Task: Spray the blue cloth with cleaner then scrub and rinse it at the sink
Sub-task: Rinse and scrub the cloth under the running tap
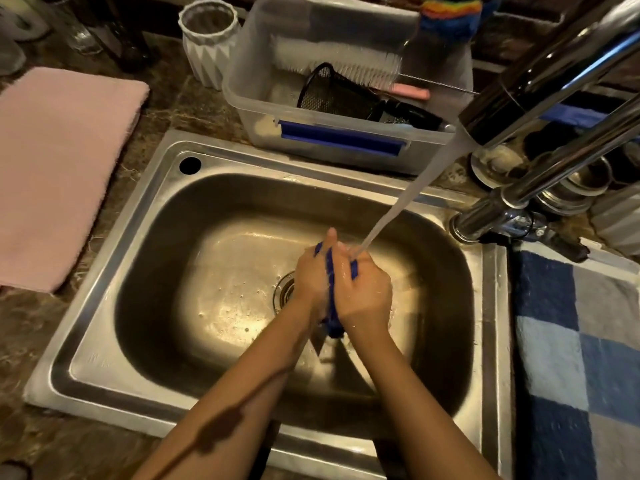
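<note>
The blue cloth [331, 299] is bunched between my two hands over the middle of the steel sink [145, 258]. My left hand [311, 275] grips it from the left and my right hand [363, 292] grips it from the right, palms pressed together around it. Only thin strips of cloth show between the hands, and one end hangs out below the wrists. Water [408, 199] runs from the chrome faucet [540, 81] at the upper right and lands on my right hand's fingers. The drain [284, 289] lies just left of my hands.
A pink towel [59, 168] lies on the counter to the left. Behind the sink stands a clear plastic bin [249, 98] holding a brush and a black mesh cup, with a white ribbed vase [207, 39] beside it. A blue checked cloth [575, 341] covers the counter at right.
</note>
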Tool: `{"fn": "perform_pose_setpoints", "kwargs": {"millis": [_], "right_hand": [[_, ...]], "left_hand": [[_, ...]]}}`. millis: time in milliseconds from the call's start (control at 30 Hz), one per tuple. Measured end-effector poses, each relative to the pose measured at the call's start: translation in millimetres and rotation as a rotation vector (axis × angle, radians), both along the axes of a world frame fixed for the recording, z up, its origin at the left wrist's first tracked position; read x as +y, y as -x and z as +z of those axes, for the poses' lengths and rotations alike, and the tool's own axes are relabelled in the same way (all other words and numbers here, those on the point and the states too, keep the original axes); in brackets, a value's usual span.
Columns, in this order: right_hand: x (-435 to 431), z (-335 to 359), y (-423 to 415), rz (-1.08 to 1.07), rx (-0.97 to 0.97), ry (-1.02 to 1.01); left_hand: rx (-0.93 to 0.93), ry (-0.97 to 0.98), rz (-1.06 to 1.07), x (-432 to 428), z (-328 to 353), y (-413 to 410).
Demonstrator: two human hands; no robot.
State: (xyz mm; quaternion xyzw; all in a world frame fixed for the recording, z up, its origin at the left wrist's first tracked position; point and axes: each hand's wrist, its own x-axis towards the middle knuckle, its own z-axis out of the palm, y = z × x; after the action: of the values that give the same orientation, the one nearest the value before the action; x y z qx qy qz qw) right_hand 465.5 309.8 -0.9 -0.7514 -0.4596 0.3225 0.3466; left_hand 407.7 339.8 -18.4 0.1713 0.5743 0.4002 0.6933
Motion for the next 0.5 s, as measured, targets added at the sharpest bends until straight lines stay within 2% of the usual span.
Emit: {"fn": "perform_pose_setpoints", "kwargs": {"millis": [67,200,267,333,400,500], "right_hand": [[9,0,1,-0.058,-0.049,-0.035],[25,-6,-12,-0.143,0.153,0.018],[24,-7,-11,-0.165,0.215,0.027],[18,-5,-6,-0.149,0.223,0.019],[9,-3,3,-0.084,0.133,0.029],[2,4,18,-0.096,0.09,0.032]], "left_hand": [[-0.019,0.008,0.034,-11,-2,-8],[0.259,-0.04,-0.082,-23,-10,-9],[0.298,-0.029,-0.083,-17,-8,-3],[0.247,-0.012,-0.068,-6,-4,2],[0.187,0.006,-0.067,4,1,7],[0.023,0.015,-0.043,8,6,9]]}}
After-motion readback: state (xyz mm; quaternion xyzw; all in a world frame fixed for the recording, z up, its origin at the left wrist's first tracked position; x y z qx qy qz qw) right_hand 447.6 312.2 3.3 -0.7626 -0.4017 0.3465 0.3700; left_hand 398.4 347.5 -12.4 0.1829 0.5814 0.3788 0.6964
